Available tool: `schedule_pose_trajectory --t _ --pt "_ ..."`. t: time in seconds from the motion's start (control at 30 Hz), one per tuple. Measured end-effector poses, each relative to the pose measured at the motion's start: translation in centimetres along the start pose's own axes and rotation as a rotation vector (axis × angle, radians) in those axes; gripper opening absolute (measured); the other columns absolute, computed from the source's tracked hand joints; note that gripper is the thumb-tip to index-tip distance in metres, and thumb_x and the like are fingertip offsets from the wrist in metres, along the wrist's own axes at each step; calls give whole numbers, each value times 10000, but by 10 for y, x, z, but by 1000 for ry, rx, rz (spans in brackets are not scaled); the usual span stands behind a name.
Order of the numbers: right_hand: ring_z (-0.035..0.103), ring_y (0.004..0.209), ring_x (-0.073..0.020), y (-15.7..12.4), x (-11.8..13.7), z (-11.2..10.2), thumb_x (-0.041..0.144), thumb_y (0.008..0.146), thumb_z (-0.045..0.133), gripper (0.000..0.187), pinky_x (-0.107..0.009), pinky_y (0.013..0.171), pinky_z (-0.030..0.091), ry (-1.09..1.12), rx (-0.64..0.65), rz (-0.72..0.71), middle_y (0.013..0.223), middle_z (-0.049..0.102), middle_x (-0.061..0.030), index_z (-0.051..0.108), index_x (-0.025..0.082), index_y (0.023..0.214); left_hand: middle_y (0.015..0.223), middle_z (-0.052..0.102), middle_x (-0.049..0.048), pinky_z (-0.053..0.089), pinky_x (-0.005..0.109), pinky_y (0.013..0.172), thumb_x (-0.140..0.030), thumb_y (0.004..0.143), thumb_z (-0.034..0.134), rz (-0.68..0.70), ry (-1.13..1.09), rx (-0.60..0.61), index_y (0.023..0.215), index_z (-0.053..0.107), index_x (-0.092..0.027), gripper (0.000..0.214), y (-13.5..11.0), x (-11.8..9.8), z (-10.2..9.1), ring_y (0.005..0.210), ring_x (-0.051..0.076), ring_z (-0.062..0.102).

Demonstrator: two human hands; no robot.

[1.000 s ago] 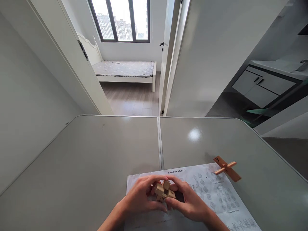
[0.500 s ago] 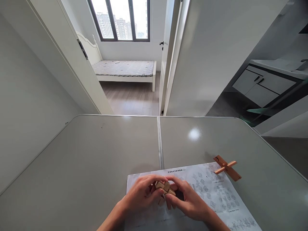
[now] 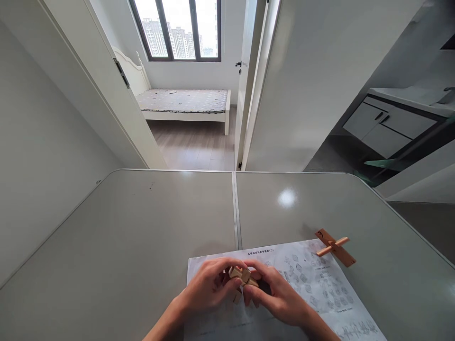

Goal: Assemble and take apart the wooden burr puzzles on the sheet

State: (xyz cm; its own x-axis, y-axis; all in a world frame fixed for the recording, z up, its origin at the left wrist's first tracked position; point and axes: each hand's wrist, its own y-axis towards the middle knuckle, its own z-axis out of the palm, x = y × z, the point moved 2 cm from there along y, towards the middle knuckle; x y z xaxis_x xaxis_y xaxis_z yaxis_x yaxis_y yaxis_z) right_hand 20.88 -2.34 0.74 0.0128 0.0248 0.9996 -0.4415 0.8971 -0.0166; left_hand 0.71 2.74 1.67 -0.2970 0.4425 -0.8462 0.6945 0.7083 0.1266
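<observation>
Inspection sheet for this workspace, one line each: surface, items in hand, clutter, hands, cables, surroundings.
Surface: grey table with a central seam and a bright reflection; printed sheet lying under the hands.
Items in hand: light wooden pieces, fitted together; exact joints partly hidden by fingers.
Clutter: orange-brown strip crossed by a rod, at the sheet's far right corner.
Hands: left hand and right hand both hold the wooden pieces.
Cables: nothing seen.
Surroundings: bed, window, open door, cabinet.

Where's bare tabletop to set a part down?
Left half of the table: between left edge, center seam and printed sheet. Right half: between seam, far edge, sheet and wooden cross. Crowded: over the sheet, where left hand and right hand hold wooden blocks.
</observation>
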Motion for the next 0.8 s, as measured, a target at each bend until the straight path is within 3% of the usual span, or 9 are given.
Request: schedule_pose_trajectory --t 0.3,0.63,0.8 --pt "603 702 -157 1 6 1 386 1043 633 295 -274 683 484 21 6 1 847 743 -15 666 216 1281 834 749 4 453 184 608 -204 986 596 52 3 -12 1131 704 -224 182 1 -3 0 630 105 580" --pt "707 854 -206 -1 6 0 331 1032 647 279 -303 803 527 -3 13 -27 929 773 -26 676 238 1293 756 715 -4 431 190 603 -231 1001 588 72 10 21 1104 716 -213 165 3 -11 -3 585 102 548" --pt "687 803 -194 -1 4 2 318 1036 636 283 -292 760 520 -12 5 -41 898 757 -22 670 237 1305 801 739 5 429 192 603 -229 1002 579 89 -2 18 1145 698 -222 186 4 -13 -3 606 109 555"
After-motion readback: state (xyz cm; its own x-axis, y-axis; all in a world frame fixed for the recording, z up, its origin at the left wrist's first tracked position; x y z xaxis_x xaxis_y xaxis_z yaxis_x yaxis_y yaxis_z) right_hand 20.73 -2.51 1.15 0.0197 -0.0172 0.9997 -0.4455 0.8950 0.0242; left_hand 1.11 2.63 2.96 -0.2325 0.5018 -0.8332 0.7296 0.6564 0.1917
